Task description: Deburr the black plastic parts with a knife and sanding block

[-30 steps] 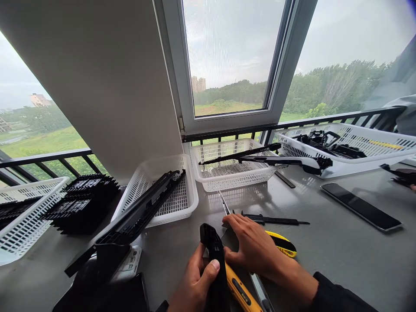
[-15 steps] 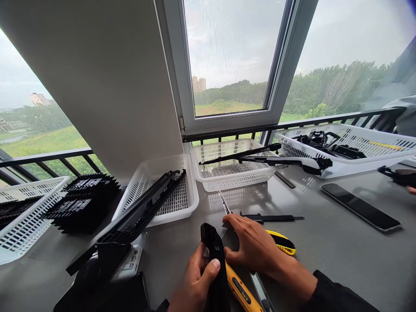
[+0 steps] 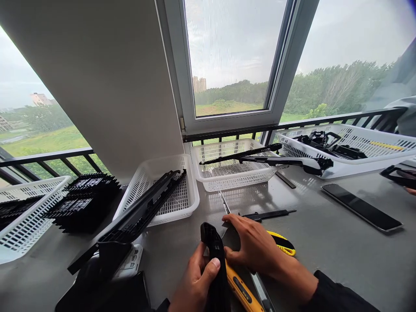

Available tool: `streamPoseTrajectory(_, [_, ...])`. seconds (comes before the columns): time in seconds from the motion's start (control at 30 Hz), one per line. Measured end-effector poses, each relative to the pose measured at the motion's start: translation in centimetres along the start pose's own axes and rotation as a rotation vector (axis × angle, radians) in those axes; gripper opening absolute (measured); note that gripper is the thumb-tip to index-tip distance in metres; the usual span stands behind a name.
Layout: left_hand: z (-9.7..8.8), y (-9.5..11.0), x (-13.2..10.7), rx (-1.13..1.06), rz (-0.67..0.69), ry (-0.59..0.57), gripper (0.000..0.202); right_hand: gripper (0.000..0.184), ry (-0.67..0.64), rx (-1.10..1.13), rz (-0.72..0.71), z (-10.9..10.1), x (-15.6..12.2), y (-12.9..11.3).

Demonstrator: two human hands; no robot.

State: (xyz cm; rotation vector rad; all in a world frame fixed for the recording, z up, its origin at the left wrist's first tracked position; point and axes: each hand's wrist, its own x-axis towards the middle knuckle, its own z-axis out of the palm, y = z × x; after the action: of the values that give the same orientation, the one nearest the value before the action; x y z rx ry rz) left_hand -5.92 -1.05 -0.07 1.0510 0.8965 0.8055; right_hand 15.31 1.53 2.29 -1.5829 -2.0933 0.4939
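Note:
My left hand [image 3: 199,277] is closed around a long black plastic part [image 3: 212,242], its hollow end raised upward. Just right of it, my right hand [image 3: 256,245] is bent, thumb and fingers closing around a dark, flat piece [image 3: 231,239] that I cannot make out. A narrow metal strip [image 3: 222,200] shows beyond my right fingertips, and a wider metal piece [image 3: 260,288] emerges below that hand. An orange-yellow tool [image 3: 240,288] lies against the black part. A yellow utility knife [image 3: 282,242] and a black caliper [image 3: 268,215] lie by my right hand.
White baskets [image 3: 194,190] line the window side, with long black parts [image 3: 146,203] across one. A black stack [image 3: 86,201] stands at left. A phone [image 3: 362,207] lies right, near another person's hand [image 3: 411,190] with a black part [image 3: 398,175].
The black caliper has shifted a little left and turned slightly. At the far right, the other person's black part has tilted. My hands stay almost where they were.

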Motion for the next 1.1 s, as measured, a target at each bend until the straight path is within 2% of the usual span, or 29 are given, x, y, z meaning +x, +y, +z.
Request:
streamPoseTrajectory(0.23, [-0.4, -0.9, 0.2, -0.028, -0.029, 0.1, 0.085, 0.076, 0.182, 0.064, -0.207, 0.0, -0.6, -0.1])
streamPoseTrajectory(0.33, [-0.2, -0.4, 0.2, -0.033, 0.02, 0.157, 0.084, 0.082, 0.265, 0.081, -0.295, -0.1, -0.9, -0.4])
streamPoseTrajectory(0.5, [0.2, 0.8, 0.2, -0.008, 0.119, 0.135, 0.069, 0.083, 0.299, 0.084, -0.39, 0.2, -1.3, -1.4])
streamPoseTrajectory(0.63, [0.0, 0.9, 0.2, 0.06, 0.096, 0.218, 0.06, 0.079, 0.307, 0.068, -0.444, 0.8, -1.5, -2.3])
streamPoseTrajectory(0.9, [-0.4, 1.1, 0.8, 0.1, 0.119, 0.08, 0.044, 0.076, 0.29, 0.174, -0.433, 0.4, -1.7, -2.5])
streamPoseTrajectory(1.1, [-0.7, 0.7, 0.8, 0.044, 0.128, 0.05, 0.043, 0.035, 0.444, 0.212, -0.404, -0.2, -1.5, -2.0])
